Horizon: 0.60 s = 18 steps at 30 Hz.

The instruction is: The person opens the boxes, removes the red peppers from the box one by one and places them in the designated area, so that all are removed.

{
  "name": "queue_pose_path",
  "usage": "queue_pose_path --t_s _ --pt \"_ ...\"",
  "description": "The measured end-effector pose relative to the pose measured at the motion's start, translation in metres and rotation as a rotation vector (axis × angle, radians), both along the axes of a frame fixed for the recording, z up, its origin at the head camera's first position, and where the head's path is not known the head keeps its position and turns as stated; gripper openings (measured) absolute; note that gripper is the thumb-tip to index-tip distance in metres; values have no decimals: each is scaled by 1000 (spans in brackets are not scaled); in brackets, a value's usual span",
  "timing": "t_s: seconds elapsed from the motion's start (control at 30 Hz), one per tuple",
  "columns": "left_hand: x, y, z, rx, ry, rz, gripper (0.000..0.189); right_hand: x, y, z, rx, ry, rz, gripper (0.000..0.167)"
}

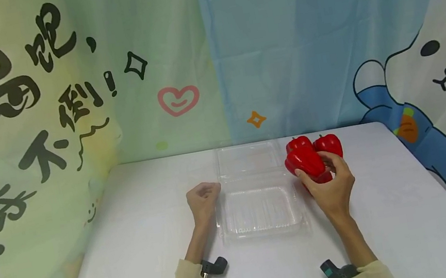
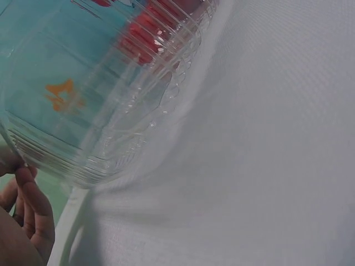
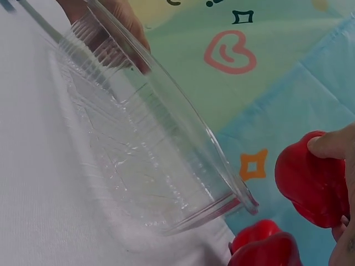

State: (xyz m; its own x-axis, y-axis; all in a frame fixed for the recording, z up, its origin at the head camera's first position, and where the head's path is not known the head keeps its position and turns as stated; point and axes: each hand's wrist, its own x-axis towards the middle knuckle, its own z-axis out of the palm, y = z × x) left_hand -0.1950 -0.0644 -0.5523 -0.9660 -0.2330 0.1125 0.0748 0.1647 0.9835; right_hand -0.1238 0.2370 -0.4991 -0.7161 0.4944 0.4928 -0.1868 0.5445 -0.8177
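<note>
My right hand [image 1: 331, 184] grips a glossy red bell pepper [image 1: 304, 161], thumb on its near side, raised to the right of a clear plastic clamshell box [image 1: 261, 209]. In the right wrist view the held bell pepper [image 3: 308, 177] hangs beyond the box's right rim. More red bell peppers [image 1: 328, 143] sit behind it on the table, partly hidden by the held one and my hand. My left hand [image 1: 205, 203] is at the box's left edge; in the left wrist view its thumb and fingers [image 2: 34, 194] pinch the clear rim. The box lies open, its lid [image 1: 248, 159] folded back.
A white table [image 1: 144, 250] carries the box and peppers. Behind it hangs a printed curtain [image 1: 169, 30] with hearts, lettering and a cartoon animal. Each wrist wears a small dark camera, such as the right one [image 1: 338, 272].
</note>
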Motion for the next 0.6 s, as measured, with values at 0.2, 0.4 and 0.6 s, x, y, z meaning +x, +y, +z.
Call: queue_pose_path --t_s 0.2,0.4,0.6 --pt "1 0 -1 -4 -5 -6 10 2 6 -3 -6 -8 -52 74" --pt "2 0 0 -8 -16 3 10 2 14 -7 0 -15 -86 73" --pt "1 0 2 -12 -20 9 10 3 20 -7 -6 -24 -108 72"
